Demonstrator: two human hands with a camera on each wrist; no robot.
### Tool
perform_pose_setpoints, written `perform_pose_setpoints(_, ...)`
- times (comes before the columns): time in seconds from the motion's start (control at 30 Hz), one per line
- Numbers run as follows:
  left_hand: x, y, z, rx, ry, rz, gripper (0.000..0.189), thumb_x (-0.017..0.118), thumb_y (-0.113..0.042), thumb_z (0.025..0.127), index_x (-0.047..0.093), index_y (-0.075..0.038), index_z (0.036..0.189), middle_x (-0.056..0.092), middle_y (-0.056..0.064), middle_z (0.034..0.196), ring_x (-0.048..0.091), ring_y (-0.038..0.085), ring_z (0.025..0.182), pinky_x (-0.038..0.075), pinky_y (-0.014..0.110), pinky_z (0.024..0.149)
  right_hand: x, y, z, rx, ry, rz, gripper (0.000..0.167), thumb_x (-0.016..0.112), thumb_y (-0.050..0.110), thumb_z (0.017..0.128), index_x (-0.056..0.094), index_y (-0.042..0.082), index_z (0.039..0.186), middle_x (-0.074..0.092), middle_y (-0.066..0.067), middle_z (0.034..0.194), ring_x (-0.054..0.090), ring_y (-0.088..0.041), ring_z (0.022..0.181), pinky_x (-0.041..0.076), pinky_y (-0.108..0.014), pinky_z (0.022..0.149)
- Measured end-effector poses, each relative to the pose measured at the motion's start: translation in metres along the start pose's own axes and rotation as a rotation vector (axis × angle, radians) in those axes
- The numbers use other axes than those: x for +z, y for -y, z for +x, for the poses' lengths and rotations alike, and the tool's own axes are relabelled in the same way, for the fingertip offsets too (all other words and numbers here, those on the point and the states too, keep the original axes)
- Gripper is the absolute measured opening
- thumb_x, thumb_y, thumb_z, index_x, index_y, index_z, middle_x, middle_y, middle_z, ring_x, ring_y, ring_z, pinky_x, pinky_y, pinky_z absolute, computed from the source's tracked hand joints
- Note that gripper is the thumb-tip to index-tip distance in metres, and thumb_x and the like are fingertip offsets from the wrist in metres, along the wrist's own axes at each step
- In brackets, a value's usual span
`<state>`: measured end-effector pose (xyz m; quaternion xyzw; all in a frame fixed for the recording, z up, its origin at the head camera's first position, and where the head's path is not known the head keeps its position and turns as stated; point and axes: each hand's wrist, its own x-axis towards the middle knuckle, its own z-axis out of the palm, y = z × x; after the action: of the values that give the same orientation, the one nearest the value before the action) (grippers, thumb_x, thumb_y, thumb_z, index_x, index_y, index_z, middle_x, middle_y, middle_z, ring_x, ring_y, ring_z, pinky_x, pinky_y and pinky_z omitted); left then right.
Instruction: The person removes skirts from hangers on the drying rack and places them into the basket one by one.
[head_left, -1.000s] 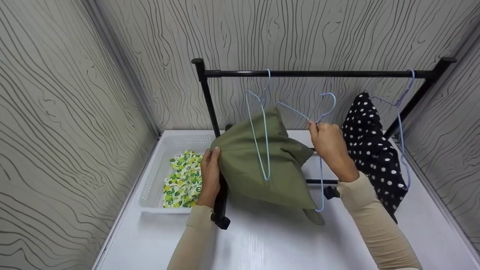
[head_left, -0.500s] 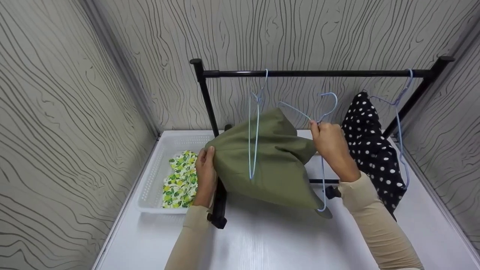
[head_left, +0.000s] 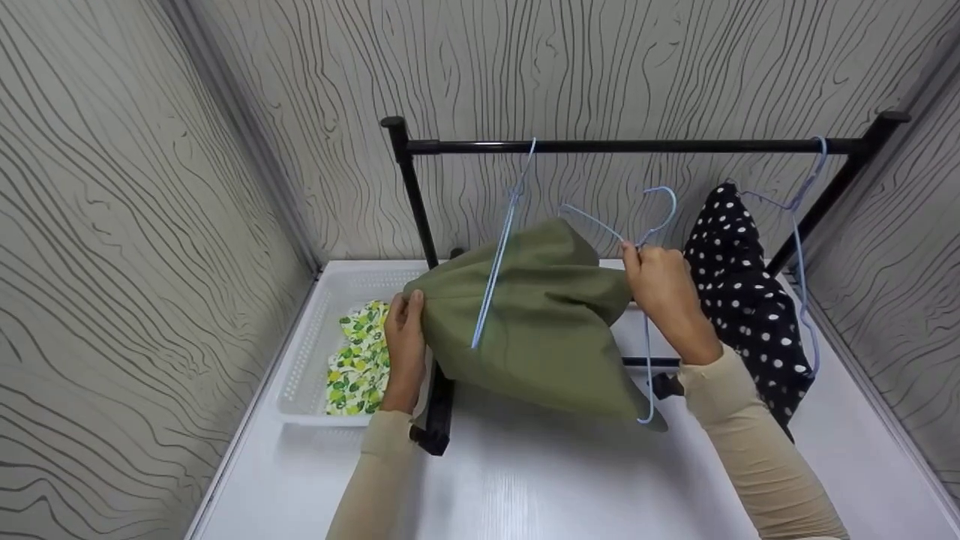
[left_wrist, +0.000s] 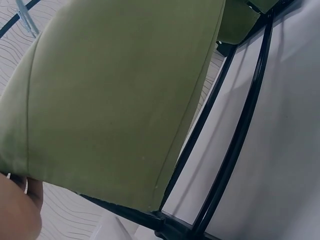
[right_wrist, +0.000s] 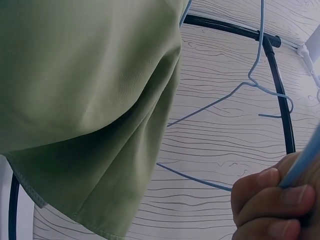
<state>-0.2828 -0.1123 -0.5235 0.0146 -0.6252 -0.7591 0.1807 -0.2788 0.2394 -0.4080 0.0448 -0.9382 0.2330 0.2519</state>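
An olive-green cloth garment (head_left: 540, 337) is spread between my two hands, in front of the rack; its exact kind is unclear. My left hand (head_left: 405, 349) pinches its left edge between thumb and fingers. In the left wrist view the garment's seam and hem (left_wrist: 115, 125) show. My right hand (head_left: 667, 300) grips a light-blue wire hanger (head_left: 592, 220) just below its hook, which is off the rail. Part of this hanger is hidden behind the garment. Another blue hanger (head_left: 493, 270) hangs bare from the rail, dangling edge-on before the garment.
The black rack's rail (head_left: 615, 146) runs across the back. A black polka-dot garment (head_left: 750, 307) is on a hanger (head_left: 799, 247) at its right end. At left, a white basket (head_left: 296, 375) holds lemon-print cloth (head_left: 360, 367). Patterned walls enclose the white table (head_left: 540, 487).
My left hand has drawn the garment's edge a little to the left. The bare hanger's lower end has swung left and it has turned edge-on. My right hand has barely moved.
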Motion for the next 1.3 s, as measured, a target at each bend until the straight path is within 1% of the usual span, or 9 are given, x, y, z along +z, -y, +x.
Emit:
perform_pose_setpoints(0.1, -0.001, -0.002, 0.000, -0.004, -0.007, 0.010, 0.033, 0.057, -0.042, 0.111, 0.064, -0.010, 0.111, 0.060, 0.004, 0.099, 0.058, 0.019, 0.092, 0.050, 0.032, 0.085, 0.001, -0.001, 0.000, -0.004, -0.008, -0.005, 0.057, 0.050, 0.020, 0.113, 0.037, 0.012, 0.058, 0.036, -0.004, 0.053, 0.041, -0.025, 0.048, 0.035, -0.037, 0.048)
perform_pose_setpoints(0.2, -0.003, -0.003, 0.000, 0.003, -0.004, 0.006, 0.035, 0.057, -0.041, 0.111, 0.067, -0.009, 0.121, 0.061, 0.007, 0.117, 0.059, 0.021, 0.104, 0.051, 0.035, 0.094, 0.002, -0.001, -0.001, -0.006, -0.013, 0.001, 0.057, 0.051, 0.020, 0.113, 0.037, 0.013, 0.058, 0.037, -0.003, 0.052, 0.040, -0.024, 0.047, 0.035, -0.035, 0.047)
perform_pose_setpoints(0.37, -0.005, -0.003, 0.002, 0.061, 0.039, 0.006, 0.037, 0.055, -0.036, 0.113, 0.068, -0.005, 0.128, 0.043, 0.002, 0.159, 0.051, 0.025, 0.137, 0.045, 0.044, 0.115, 0.002, -0.002, -0.002, -0.009, -0.014, 0.014, 0.057, 0.051, 0.019, 0.113, 0.038, 0.014, 0.057, 0.040, -0.004, 0.052, 0.042, -0.024, 0.047, 0.034, -0.033, 0.047)
perform_pose_setpoints(0.5, -0.005, -0.003, 0.003, 0.115, 0.100, -0.021, 0.037, 0.054, -0.033, 0.113, 0.068, -0.002, 0.128, 0.038, -0.001, 0.169, 0.035, 0.022, 0.158, 0.037, 0.041, 0.126, 0.003, -0.002, -0.003, -0.007, -0.012, 0.014, 0.056, 0.051, 0.019, 0.113, 0.040, 0.013, 0.058, 0.044, -0.007, 0.053, 0.044, -0.024, 0.048, 0.035, -0.033, 0.046)
perform_pose_setpoints(0.57, -0.005, -0.003, 0.003, 0.097, 0.111, -0.049, 0.040, 0.055, -0.035, 0.113, 0.066, -0.005, 0.137, 0.044, -0.002, 0.167, 0.035, 0.018, 0.159, 0.036, 0.037, 0.127, 0.003, -0.002, -0.003, -0.003, -0.014, 0.011, 0.056, 0.051, 0.019, 0.113, 0.041, 0.012, 0.058, 0.045, -0.007, 0.054, 0.045, -0.025, 0.049, 0.035, -0.034, 0.046)
perform_pose_setpoints(0.67, -0.005, -0.006, 0.003, 0.031, 0.077, -0.050, 0.043, 0.058, -0.042, 0.111, 0.065, -0.014, 0.143, 0.059, -0.002, 0.151, 0.051, 0.014, 0.144, 0.043, 0.032, 0.121, 0.002, -0.001, -0.002, 0.004, -0.018, 0.010, 0.056, 0.052, 0.020, 0.113, 0.041, 0.012, 0.058, 0.044, -0.007, 0.055, 0.046, -0.026, 0.049, 0.037, -0.036, 0.047)
perform_pose_setpoints(0.83, -0.005, -0.010, 0.002, -0.019, 0.004, 0.033, 0.038, 0.059, -0.047, 0.109, 0.068, -0.014, 0.125, 0.066, 0.007, 0.125, 0.061, 0.020, 0.117, 0.049, 0.036, 0.107, 0.002, -0.001, -0.002, 0.011, -0.008, 0.020, 0.058, 0.051, 0.021, 0.113, 0.039, 0.014, 0.057, 0.039, -0.002, 0.052, 0.044, -0.024, 0.048, 0.037, -0.035, 0.048)
perform_pose_setpoints(1.03, -0.003, -0.011, 0.001, -0.024, -0.014, 0.087, 0.041, 0.056, -0.049, 0.110, 0.066, -0.014, 0.127, 0.066, 0.008, 0.124, 0.061, 0.019, 0.115, 0.049, 0.040, 0.107, 0.000, -0.003, -0.005, 0.026, 0.003, 0.025, 0.058, 0.050, 0.023, 0.114, 0.040, 0.013, 0.058, 0.040, -0.002, 0.052, 0.043, -0.022, 0.046, 0.035, -0.032, 0.047)
perform_pose_setpoints(1.3, -0.003, -0.011, 0.001, 0.036, 0.051, -0.093, 0.028, 0.065, -0.023, 0.109, 0.061, -0.006, 0.130, 0.064, 0.002, 0.118, 0.062, 0.014, 0.112, 0.051, 0.029, 0.103, -0.001, -0.005, -0.008, 0.022, -0.015, 0.029, 0.057, 0.050, 0.023, 0.114, 0.042, 0.011, 0.059, 0.043, -0.005, 0.053, 0.043, -0.022, 0.047, 0.034, -0.031, 0.045)
